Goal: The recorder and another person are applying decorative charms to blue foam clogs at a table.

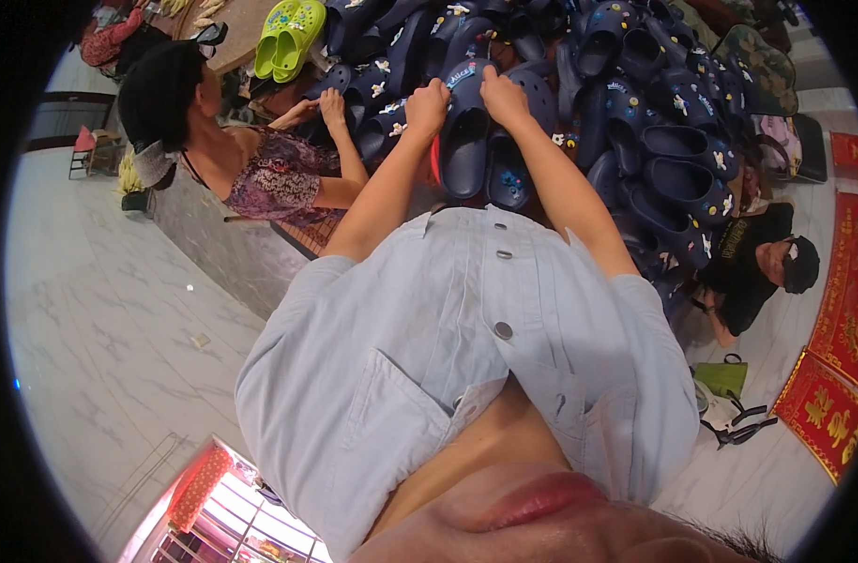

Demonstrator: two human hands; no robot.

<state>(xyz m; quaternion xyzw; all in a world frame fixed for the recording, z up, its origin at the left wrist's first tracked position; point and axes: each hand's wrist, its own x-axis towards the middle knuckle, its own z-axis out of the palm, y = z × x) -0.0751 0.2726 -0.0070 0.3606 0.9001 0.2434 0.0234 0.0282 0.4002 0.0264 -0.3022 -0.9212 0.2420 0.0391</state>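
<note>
A navy foam clog [464, 150] with colourful charms on its toe stands between my hands, its opening toward me. My left hand [428, 107] is closed at the clog's left edge, near the charms. On the other side, my right hand [504, 98] grips the clog's upper right edge with bent fingers; the fingertips are partly hidden. Another navy clog [508, 169], with a blue patterned insole, sits just below my right hand. Something red [435, 161] shows along the first clog's left side.
Many charm-decorated navy clogs [684, 178] are heaped ahead and to the right. A lime-green pair [290, 42] sits at the far left. A co-worker [260, 174] handles clogs at my left; another person in black [752, 258] is at the right.
</note>
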